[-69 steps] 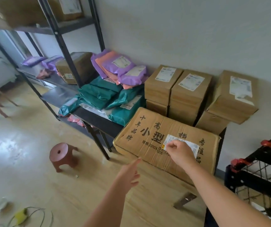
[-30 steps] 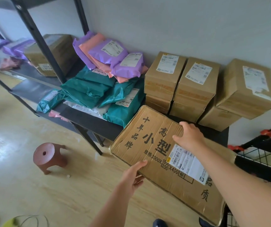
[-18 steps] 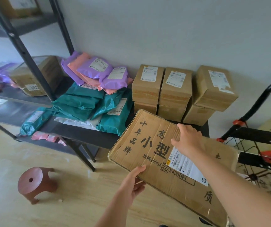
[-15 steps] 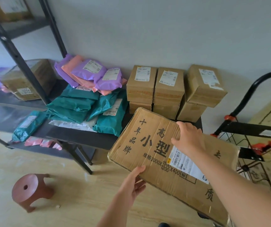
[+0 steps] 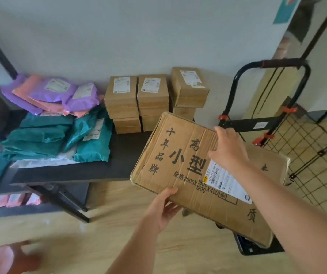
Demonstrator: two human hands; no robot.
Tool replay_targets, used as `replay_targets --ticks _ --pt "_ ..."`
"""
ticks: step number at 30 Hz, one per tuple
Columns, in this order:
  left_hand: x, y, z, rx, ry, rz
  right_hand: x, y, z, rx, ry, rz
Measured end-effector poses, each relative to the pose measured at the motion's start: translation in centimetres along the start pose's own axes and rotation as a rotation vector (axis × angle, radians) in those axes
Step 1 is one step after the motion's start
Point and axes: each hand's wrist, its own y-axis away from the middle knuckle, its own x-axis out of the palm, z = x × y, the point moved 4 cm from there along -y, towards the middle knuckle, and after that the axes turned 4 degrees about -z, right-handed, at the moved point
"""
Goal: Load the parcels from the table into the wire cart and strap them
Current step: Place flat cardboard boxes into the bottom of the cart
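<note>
The surface (image 5: 119, 153) is a black tabletop set against a plain grey wall (image 5: 158, 36), over a pale wooden floor (image 5: 99, 244). Small boxes (image 5: 152, 95) of brown cardboard stand stacked two high at its back edge, each top one bearing a white label. To their left lie teal bags (image 5: 40, 135) in a loose heap, with purple and pink bags (image 5: 56, 93) piled behind them. A reddish stool (image 5: 4, 260) sits blurred at the lower left of the floor.

The wire cart (image 5: 306, 155) stands to the right of the surface, with a black looped handle, red clips and a folding mesh side.

A flat box (image 5: 188, 155) with black printed characters and a shipping label (image 5: 227, 182) is held tilted off the surface's right front corner, between the surface and the wire cart. Whether its far left corner touches the surface cannot be told.

The left hand (image 5: 162, 210) grips the near edge, thumb on top and fingers underneath. The right hand (image 5: 227, 149) lies across the top face, fingers curled over the far edge.
</note>
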Motion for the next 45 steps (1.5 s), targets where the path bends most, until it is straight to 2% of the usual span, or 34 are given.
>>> replay_targets --ticks 7,15,21,26,33,37,45 --pt "6.8 0.1 4.6 -0.033 -0.018 0.061 -3.0 1.6 -8.5 0.091 0.000 -0.052" --pt "17.9 -0.3 14.7 -0.090 -0.059 0.076 -8.2 3.0 -22.1 0.148 -0.048 -0.096" --pt "26.4 -1.4 21.3 -0.107 -0.031 0.088 -12.3 2.3 -31.1 0.132 -0.079 -0.154" --pt "32.4 -2.1 26.0 -0.114 0.014 0.046 -14.2 0.8 -35.8 0.103 -0.091 -0.192" --pt "36.8 -5.1 29.6 -0.109 0.048 -0.050 -12.6 -2.3 -38.7 0.018 -0.005 -0.096" --pt "39.1 -8.6 30.6 -0.164 0.062 -0.104 -10.2 -4.9 -40.5 -0.019 0.047 -0.023" --pt "42.9 -15.8 31.4 -0.254 0.041 -0.217 -5.5 -11.6 -45.0 0.003 0.001 0.102"
